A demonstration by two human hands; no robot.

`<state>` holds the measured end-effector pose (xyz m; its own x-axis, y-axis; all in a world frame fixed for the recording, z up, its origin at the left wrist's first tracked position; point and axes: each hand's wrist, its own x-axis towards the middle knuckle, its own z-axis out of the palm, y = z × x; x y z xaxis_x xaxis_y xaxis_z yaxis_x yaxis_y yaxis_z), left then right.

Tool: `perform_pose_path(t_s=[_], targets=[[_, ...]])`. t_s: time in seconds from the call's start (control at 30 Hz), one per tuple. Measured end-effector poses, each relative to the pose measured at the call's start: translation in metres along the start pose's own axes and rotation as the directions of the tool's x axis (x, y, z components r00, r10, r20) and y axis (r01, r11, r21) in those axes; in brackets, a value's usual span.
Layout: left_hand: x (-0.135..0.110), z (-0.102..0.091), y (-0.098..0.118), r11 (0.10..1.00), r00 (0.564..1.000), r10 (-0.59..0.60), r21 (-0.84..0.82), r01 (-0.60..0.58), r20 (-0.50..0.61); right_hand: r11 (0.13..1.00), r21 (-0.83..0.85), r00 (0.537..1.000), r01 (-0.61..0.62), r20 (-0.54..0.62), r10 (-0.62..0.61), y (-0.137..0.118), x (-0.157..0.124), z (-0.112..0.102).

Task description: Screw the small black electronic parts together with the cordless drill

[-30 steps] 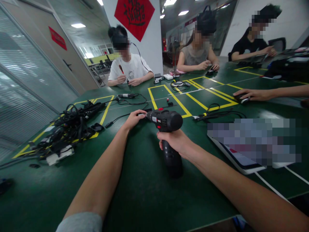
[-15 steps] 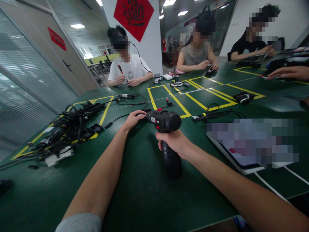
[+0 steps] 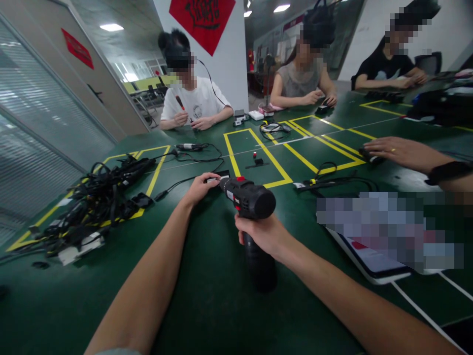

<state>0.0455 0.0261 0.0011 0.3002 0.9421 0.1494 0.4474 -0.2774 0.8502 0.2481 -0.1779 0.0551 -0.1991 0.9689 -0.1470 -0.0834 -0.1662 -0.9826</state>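
Observation:
A black cordless drill (image 3: pixel 251 197) with red accents is held above the green table, its nose pointing left. My right hand (image 3: pixel 260 234) is wrapped around the top of its handle, and the lower grip hangs below my fingers. My left hand (image 3: pixel 199 190) is at the drill's nose, with the fingers closed around a short silver bit (image 3: pixel 213 180). Just behind those fingers lies a small flat black object (image 3: pixel 222 173), partly hidden by the hand.
A tangle of black cables (image 3: pixel 99 207) lies at the left, and a tablet (image 3: pixel 369 261) lies at the right under a blurred patch. Yellow tape lines (image 3: pixel 258 158) mark the table. A co-worker's hand (image 3: pixel 397 154) rests on a small black device (image 3: pixel 371 156). Several other people sit across the table.
The co-worker's hand has come back down onto the small black device at the right. The view has shifted slightly, and the drill sits a little lower in the frame, still in both my hands.

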Motion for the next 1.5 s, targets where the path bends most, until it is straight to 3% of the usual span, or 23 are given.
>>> perform_pose_path(t_s=[0.3,0.73,1.5], targets=[[0.001,-0.001,-0.006,1.0,1.0,0.013,0.001,-0.013,-0.017,0.993,-0.01,0.993,-0.12,-0.006,0.12,-0.005,-0.002,0.002],[0.001,0.0,-0.004,0.999,0.999,0.033,0.03,-0.033,-0.016,0.997,-0.039,0.998,-0.062,-0.015,0.062,-0.013,-0.004,0.004],[0.002,-0.002,-0.005,1.0,1.0,0.011,0.012,-0.011,-0.016,0.998,-0.009,0.998,-0.058,0.001,0.058,0.003,0.002,0.002]])
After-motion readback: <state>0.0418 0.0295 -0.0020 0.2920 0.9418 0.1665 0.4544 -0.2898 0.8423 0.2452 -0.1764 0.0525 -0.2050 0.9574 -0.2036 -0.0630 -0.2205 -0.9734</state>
